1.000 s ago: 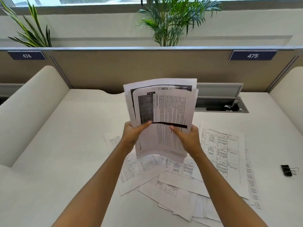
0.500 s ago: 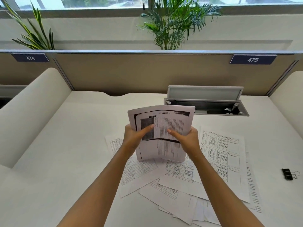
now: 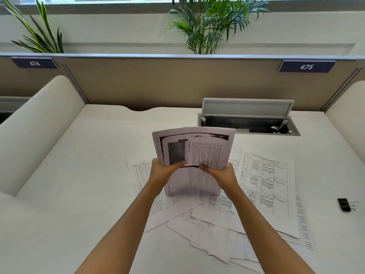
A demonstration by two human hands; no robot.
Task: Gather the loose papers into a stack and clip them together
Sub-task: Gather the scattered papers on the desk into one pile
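Both my hands hold a small stack of printed papers upright above the white desk. My left hand grips the stack's left edge with the thumb across the front sheet. My right hand grips the right edge, thumb also on the front. The stack's lower edge sits low over the loose sheets; whether it touches them I cannot tell. Several loose sheets with tables lie spread on the desk beneath and to the right. A black binder clip lies on the desk at the far right.
An open cable hatch with a raised lid is set in the desk behind the papers. Beige partitions wall the desk at the back, with curved dividers on the left and right. Plants stand behind the partition.
The held stack came down from a raised position to just over the loose sheets, and its sheets now sit more evenly together. Both hands keep their grip.
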